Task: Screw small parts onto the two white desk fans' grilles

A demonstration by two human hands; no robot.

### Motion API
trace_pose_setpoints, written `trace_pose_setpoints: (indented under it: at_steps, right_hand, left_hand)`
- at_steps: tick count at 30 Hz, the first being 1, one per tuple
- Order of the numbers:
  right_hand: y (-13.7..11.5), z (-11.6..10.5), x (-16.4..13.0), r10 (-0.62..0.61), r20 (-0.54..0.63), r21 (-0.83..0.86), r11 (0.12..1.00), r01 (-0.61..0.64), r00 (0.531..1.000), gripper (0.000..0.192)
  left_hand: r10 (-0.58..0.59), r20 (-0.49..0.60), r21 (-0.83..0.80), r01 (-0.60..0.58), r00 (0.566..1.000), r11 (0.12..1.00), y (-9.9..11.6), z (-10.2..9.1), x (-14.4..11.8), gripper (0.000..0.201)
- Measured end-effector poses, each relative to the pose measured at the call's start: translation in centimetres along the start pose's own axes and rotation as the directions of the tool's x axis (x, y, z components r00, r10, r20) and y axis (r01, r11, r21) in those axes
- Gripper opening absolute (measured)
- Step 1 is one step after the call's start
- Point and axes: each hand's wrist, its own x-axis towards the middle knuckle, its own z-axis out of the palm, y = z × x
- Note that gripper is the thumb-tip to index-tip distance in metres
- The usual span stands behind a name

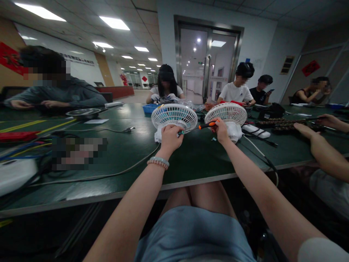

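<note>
- Left fan (174, 118): white, on the green table (195, 163), grille just beyond our left grip.
- Our left hand (171, 137): arm stretched forward, back of hand showing, fingers curled at the fan's base; teal piece (180, 134) at its right edge. Can't tell which we're gripping.
- Screwdriver (207, 125): orange-black handle, sticks out left of our right grip.
- Our right hand (221, 131): arm angled inward, closed around the screwdriver, right fan (234, 115) just behind.
</note>
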Motion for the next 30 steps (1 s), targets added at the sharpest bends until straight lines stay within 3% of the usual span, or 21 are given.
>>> trace_pose_setpoints:
  at_steps: [8,16,23,30]
  right_hand:
    - [-0.7,0.1,-0.2,-0.068,-0.03,-0.056,0.996,0.067,0.997,0.034]
    - [-0.6,0.1,-0.1,-0.063,-0.048,-0.101,0.993,0.058,0.997,0.04]
    - [0.4,0.0,0.2,-0.023,0.014,0.117,0.993,0.021,1.0,0.033]
    - [0.1,-0.2,0.4,-0.065,-0.026,0.072,0.995,0.067,0.998,0.029]
  left_hand:
    - [0.009,-0.011,-0.029,-0.01,1.0,1.0,-0.4,0.3,0.1,0.022]
    - [0.003,-0.012,-0.035,-0.003,1.0,0.999,-0.4,0.4,0.0,0.024]
    - [0.013,-0.016,-0.02,-0.013,1.0,1.0,-0.4,0.3,0.1,0.024]
    - [0.031,-0.043,-0.027,-0.032,0.999,0.999,-0.6,0.5,0.0,0.023]
